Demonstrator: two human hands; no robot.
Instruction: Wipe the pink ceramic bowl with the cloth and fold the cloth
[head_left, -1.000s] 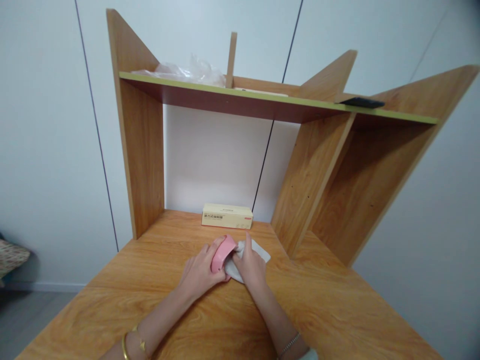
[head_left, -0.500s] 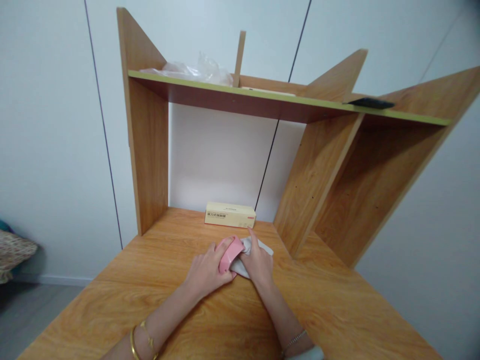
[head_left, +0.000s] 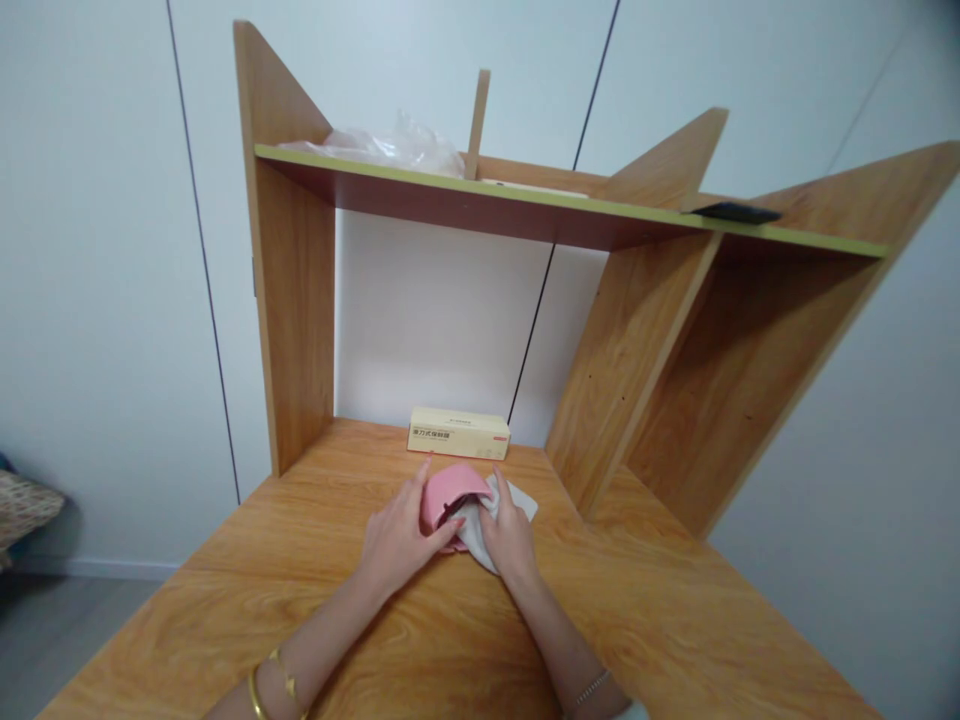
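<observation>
Just above the desk, my left hand (head_left: 397, 535) grips a pink hollow object (head_left: 455, 486) from its left side, thumb low across the front and fingers behind. It has a rounded shell and a dark opening turned toward me and to the right; its exact kind I cannot make out. My right hand (head_left: 511, 540) is closed on a pale grey cloth (head_left: 474, 537), its index finger stretched forward. Part of the cloth is bunched at the pink object's opening, and a corner spreads out to the right behind the hand.
A cream cardboard box (head_left: 459, 432) with printed lettering stands on the wooden desk (head_left: 420, 640) just behind my hands. Above it runs a shelf (head_left: 525, 215) holding a clear plastic bag (head_left: 397, 145) and a dark flat item (head_left: 735, 212). Upright wooden panels (head_left: 637, 350) border the right side.
The pink object has turned, so its rounded shell now faces up and its opening shows toward me. My left hand has shifted slightly left, with the cloth still in my right hand.
</observation>
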